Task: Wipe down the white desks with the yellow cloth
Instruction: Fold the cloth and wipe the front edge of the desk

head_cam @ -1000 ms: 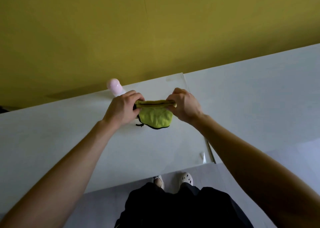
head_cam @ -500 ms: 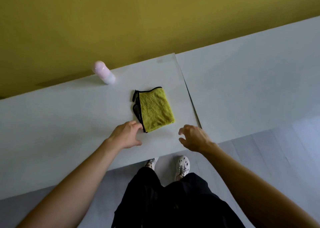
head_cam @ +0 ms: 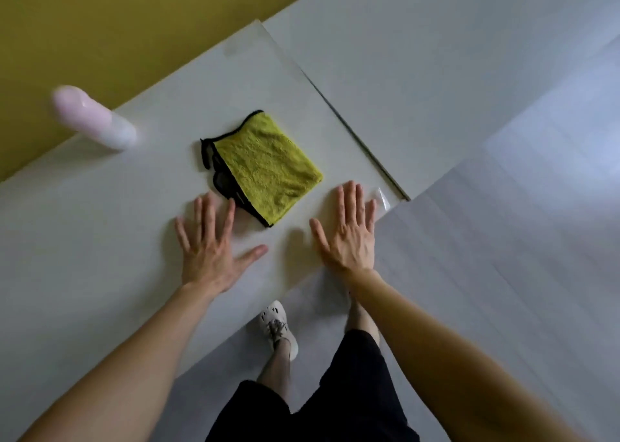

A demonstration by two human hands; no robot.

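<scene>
Against a yellow wall [head_cam: 100, 22], the desk [head_cam: 84, 257] carried the folded cloth [head_cam: 268, 170] flat near its front edge. Left hand [head_cam: 209, 250] and right hand [head_cam: 349, 237] lay spread beside it, holding nothing; wiping looked either finished or unstarted.

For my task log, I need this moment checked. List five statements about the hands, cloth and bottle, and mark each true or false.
1. The cloth lies folded on the desk. True.
2. The left hand and right hand both have straight, spread fingers. True.
3. The right hand grips the cloth. False: it holds nothing and is clear of the cloth.
4. The pink bottle is on the same desk as the cloth. True.
5. The bottle is to the right of the cloth. False: it is to the left of it, by the yellow wall.
</scene>
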